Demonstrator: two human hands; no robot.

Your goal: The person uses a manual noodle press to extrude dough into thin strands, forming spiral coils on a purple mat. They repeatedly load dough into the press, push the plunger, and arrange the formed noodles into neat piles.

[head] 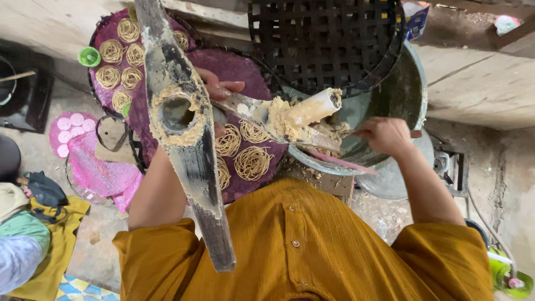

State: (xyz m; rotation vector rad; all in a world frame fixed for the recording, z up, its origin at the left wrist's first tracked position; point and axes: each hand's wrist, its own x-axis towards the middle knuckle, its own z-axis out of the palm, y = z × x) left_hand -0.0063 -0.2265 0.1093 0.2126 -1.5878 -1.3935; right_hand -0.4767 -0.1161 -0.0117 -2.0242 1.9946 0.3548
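Dough (284, 120) sits piled on the metal press piece (262, 114), which my left hand (214, 92) clasps by its near end. My right hand (384, 135) pinches a scraper (334, 159) at the basin (404, 92) rim, just beside that dough.

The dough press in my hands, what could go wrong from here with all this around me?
1. The left hand holds the dough press right over the purple mat; a swing might crush the noodle coils laid there.
2. Soft dough clings to the plunger end and could drop outside the metal basin.
3. The right hand works at the basin's rim, where fingers may get pinched.
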